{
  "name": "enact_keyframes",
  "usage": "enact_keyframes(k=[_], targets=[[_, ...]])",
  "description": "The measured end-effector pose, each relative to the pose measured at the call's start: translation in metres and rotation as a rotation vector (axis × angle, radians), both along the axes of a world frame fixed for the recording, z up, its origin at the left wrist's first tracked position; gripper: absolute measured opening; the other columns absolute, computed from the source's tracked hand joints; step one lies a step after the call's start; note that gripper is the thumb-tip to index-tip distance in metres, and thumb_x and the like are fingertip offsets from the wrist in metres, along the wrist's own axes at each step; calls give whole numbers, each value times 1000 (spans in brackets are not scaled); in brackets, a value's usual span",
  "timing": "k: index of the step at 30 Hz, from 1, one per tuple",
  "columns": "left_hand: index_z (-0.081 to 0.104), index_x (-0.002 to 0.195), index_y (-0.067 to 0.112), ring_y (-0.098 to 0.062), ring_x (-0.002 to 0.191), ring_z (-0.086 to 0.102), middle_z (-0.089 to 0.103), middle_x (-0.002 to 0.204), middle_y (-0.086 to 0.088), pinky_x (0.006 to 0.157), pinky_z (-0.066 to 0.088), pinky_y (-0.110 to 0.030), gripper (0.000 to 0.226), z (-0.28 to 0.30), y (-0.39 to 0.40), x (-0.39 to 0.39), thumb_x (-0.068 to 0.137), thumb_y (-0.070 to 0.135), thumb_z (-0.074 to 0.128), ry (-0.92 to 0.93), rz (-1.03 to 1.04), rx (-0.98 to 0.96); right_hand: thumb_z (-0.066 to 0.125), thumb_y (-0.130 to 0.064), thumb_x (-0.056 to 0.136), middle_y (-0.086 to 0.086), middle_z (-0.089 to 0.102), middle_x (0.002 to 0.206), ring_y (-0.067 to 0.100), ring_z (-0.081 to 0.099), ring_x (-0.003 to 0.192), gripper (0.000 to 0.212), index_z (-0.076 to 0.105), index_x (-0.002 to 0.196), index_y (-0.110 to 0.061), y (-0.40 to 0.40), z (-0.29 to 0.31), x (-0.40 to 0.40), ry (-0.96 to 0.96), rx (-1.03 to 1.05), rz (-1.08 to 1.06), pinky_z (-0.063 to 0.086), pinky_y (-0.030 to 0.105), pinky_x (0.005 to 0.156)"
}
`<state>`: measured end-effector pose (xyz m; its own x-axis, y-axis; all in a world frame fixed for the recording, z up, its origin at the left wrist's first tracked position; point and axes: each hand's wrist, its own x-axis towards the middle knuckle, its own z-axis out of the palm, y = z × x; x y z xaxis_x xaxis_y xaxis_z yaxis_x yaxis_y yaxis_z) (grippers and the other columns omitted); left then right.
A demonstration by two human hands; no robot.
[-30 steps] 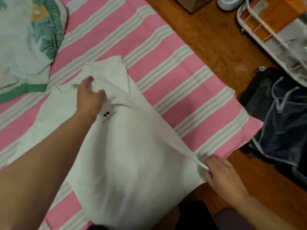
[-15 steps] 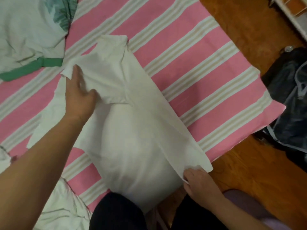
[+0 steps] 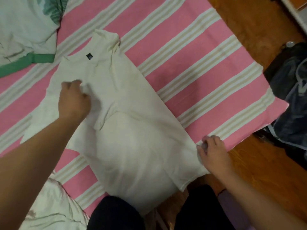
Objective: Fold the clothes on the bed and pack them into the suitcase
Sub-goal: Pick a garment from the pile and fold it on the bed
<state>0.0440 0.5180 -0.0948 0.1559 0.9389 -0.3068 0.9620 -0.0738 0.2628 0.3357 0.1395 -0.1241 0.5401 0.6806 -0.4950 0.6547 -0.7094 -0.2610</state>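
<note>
The shirt [image 3: 126, 123] lay spread on the bed [image 3: 191, 63], one side folded inward. The left hand [image 3: 73, 100] rested on its chest, fingers loosely curled, holding nothing; the right hand [image 3: 214, 153] pinched the hem corner. Next probably came folding the other side, well before the suitcase [image 3: 289, 100] beside the bed.

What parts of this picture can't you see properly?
- Label on the shirt, head view: too small to read.
- Bag on the floor: cut off by the right edge, inside unclear.
- Left hand fingertips: blurred, grip uncertain.
- Shirt's hem corner: hidden under the right hand.
- Shirt's bottom edge: hidden behind the person's knees.
</note>
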Motion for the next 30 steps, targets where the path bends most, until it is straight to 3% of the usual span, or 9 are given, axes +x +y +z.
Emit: enact_keyframes(k=[3,6,9,14,16,21,26,28,30], targets=[[53,142,8,-47,122,50,51,141,-22,98,46,-58,52,-14,45,61,90,4,57,59,-612,154,71,-47,88,-10,42,99,16,42,104,29,64,99,-22,15,-13,12,209,-137,-121,43,32,90],[57,138,14,-39,129,50,53,142,-16,105,42,-53,48,-31,71,126,90,9,58,218,-1118,180,79,-45,81,-12,36,97,12,33,101,25,62,76,-28,8,-21,14,275,-115,-48,38,28,86],[60,132,21,-31,120,59,58,136,-9,105,40,-41,42,-32,90,167,94,26,41,464,-1275,258,81,-41,80,-12,37,96,12,34,96,36,50,64,-31,-5,-26,22,297,-71,65,39,27,83],[59,120,39,-19,113,59,61,124,11,97,39,-32,25,-25,107,191,99,38,46,824,-1215,307,71,-39,87,-12,41,91,11,39,88,34,43,72,-28,-13,-30,31,357,1,175,34,29,79],[58,124,36,-22,115,54,58,124,4,93,40,-34,28,-21,102,205,98,34,48,877,-1125,335,63,-37,94,-14,41,84,10,43,85,38,32,73,-31,-12,-25,38,478,-48,220,31,28,76],[70,110,36,-32,104,66,68,105,-3,86,52,-40,20,-3,84,236,95,30,58,764,-812,262,57,-34,100,-14,47,80,4,49,75,34,33,77,-29,-6,-8,69,638,-152,124,37,28,73],[63,113,7,-54,100,63,62,109,-29,84,50,-52,29,17,88,281,97,30,58,477,-566,255,58,-25,101,-8,55,77,3,52,72,26,45,79,-31,13,24,149,563,-34,-155,38,23,60],[55,123,8,-55,101,60,59,110,-34,84,49,-54,34,17,88,304,100,33,50,329,-434,222,57,-27,101,-8,61,84,11,59,79,17,52,86,-31,19,26,187,458,19,-200,46,30,67],[37,147,16,-52,119,54,53,132,-32,96,45,-54,48,6,82,319,101,24,48,159,-329,18,58,-28,100,-6,63,93,17,61,87,8,55,93,-28,22,23,212,324,9,-214,51,39,77]])
